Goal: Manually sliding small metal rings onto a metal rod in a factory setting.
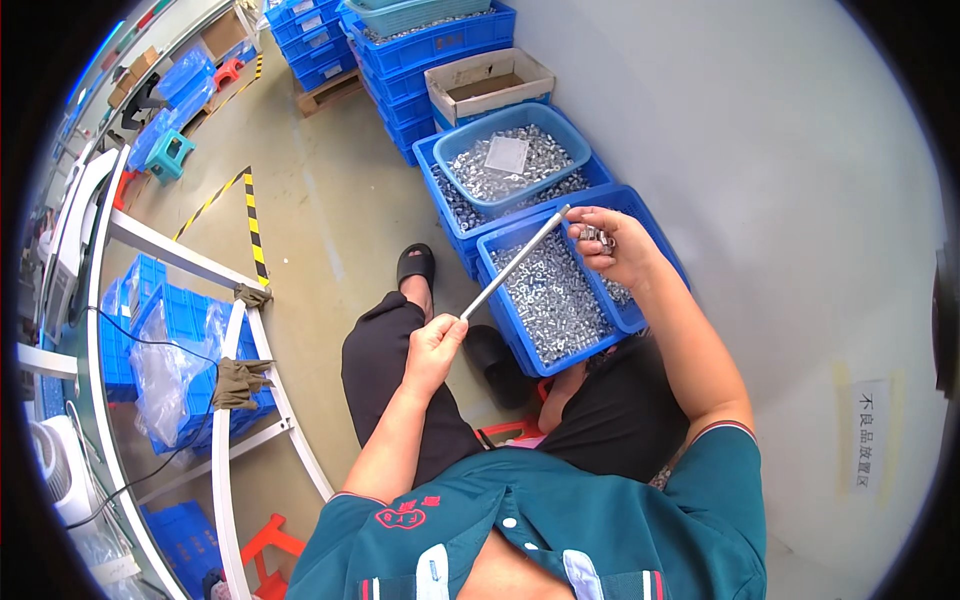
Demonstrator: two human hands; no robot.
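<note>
A slim silvery metal rod slants up and to the right, its lower end gripped in the closed fist of my left hand. At the rod's upper tip, the thumb and forefinger of my right hand pinch together. Several small shiny metal parts lie in the curled fingers of that hand; whether one sits on the tip is too small to tell. Below both hands stands a divided blue bin, where many small metal parts fill the left compartment. My right forearm partly covers the other compartment.
Beyond it, a light-blue basin of metal parts rests in another blue bin. A worn box and stacked blue crates stand farther back. The wall closes the right side; a white frame runs along the left.
</note>
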